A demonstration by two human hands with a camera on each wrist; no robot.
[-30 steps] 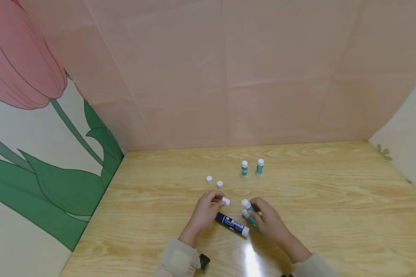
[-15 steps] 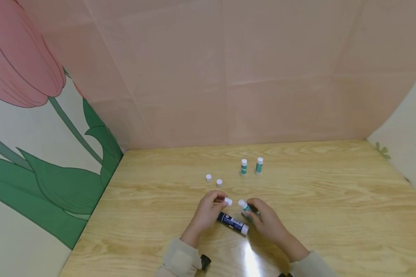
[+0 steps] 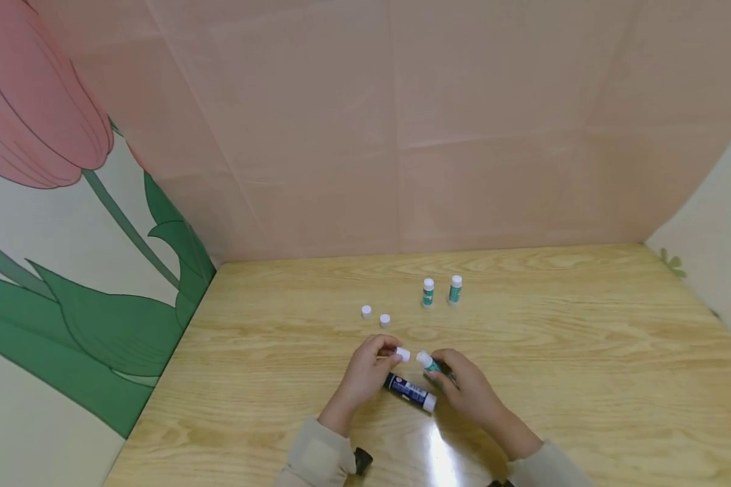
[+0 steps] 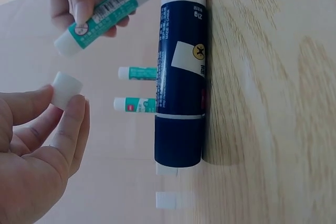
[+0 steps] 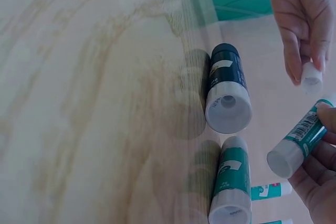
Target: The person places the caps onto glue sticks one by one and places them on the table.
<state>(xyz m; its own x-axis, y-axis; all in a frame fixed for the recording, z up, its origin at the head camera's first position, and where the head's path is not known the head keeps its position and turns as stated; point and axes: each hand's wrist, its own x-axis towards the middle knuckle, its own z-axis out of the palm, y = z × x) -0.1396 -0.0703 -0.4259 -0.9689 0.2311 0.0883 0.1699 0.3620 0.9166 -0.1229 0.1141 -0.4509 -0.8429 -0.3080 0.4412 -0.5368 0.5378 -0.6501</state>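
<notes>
My left hand (image 3: 363,368) pinches a small white cap (image 4: 66,91) between thumb and fingertips. Facing it, my right hand (image 3: 472,392) grips a green glue stick (image 4: 109,13) with white ends, tilted above the table. A narrow gap separates the cap from the stick's near end. Below and between the hands a large dark blue glue stick (image 3: 411,392) lies on its side. A second green glue stick (image 5: 231,178) lies on the table under my right hand, mostly hidden in the head view.
Two green glue sticks stand upright farther back, the left one (image 3: 428,293) and the right one (image 3: 455,289). Two loose white caps, one (image 3: 366,312) left of the other (image 3: 385,320), sit beyond my left hand. The wooden table (image 3: 268,325) meets a pink backdrop (image 3: 317,169).
My right hand has brought its glue stick slightly left, away from the one lying beneath. The left hand has shifted a little right with the cap, narrowing the gap.
</notes>
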